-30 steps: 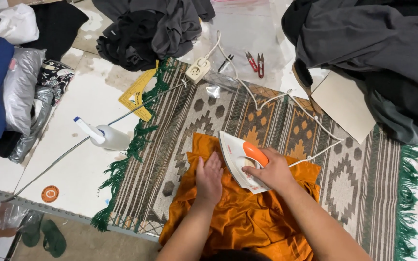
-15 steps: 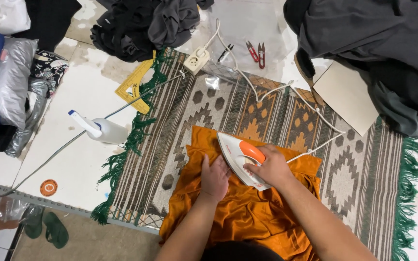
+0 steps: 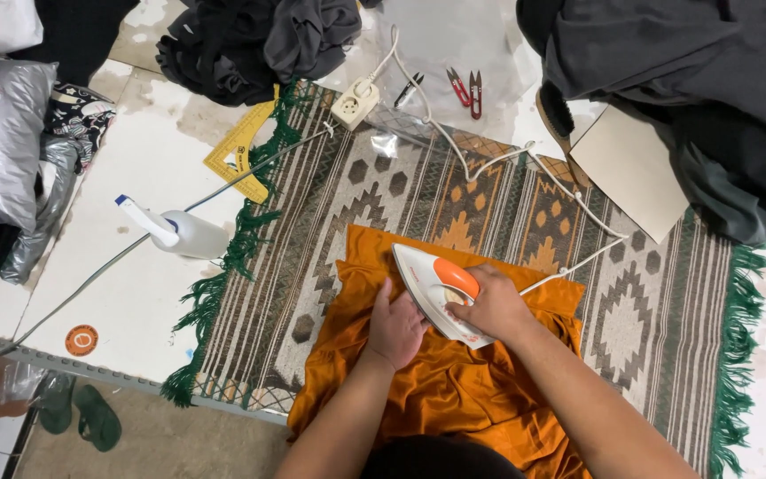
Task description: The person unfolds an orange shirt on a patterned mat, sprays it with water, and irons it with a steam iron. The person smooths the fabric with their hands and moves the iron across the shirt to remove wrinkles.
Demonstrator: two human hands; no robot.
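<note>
An orange garment [image 3: 454, 390] lies spread on a patterned woven rug [image 3: 356, 204] with green fringe. My right hand [image 3: 492, 306] grips the orange handle of a white electric iron [image 3: 427, 279], which rests flat on the garment with its tip pointing up-left. My left hand [image 3: 394, 330] presses flat on the cloth just left of the iron, fingers together. The iron's white cord [image 3: 525, 164] runs across the rug to a white power strip [image 3: 354, 103] at the rug's far edge.
A white spray bottle [image 3: 179, 232] lies on the tiled floor left of the rug, near a yellow set square [image 3: 239, 153]. Small snips [image 3: 465, 89] lie by the power strip. Dark clothes piles [image 3: 259, 35] sit at the top and right. Green sandals [image 3: 77, 412] lie at lower left.
The iron and my right hand have slid slightly left over the garment. My left hand stays pressed on the cloth beside it.
</note>
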